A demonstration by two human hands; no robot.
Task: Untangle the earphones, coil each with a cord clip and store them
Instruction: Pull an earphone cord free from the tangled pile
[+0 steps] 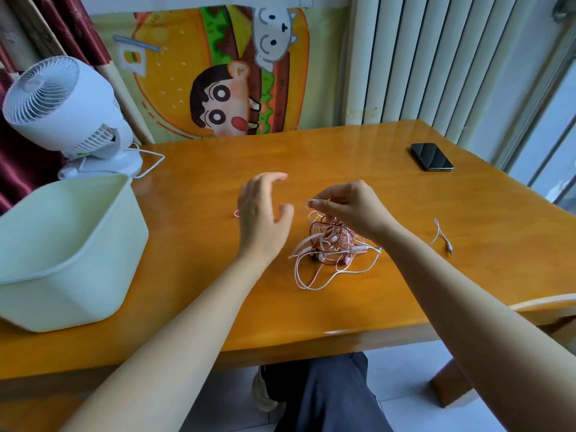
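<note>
Orange wooden table [343, 169] catching daylight, cartoon burger cloth [174, 73] hanging at 12 o'clock, white radiator [436, 57] standing at 1 o'clock, red curtain [18, 163] draping at 10 o'clock, window [554, 145] glowing at 3 o'clock, pale tiles [405, 410] showing at 6 o'clock.

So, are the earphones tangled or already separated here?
Tangled: the earphones lie as one knotted heap of pink, white and dark cords on the table, with the right hand pinching a strand at its top.
</note>
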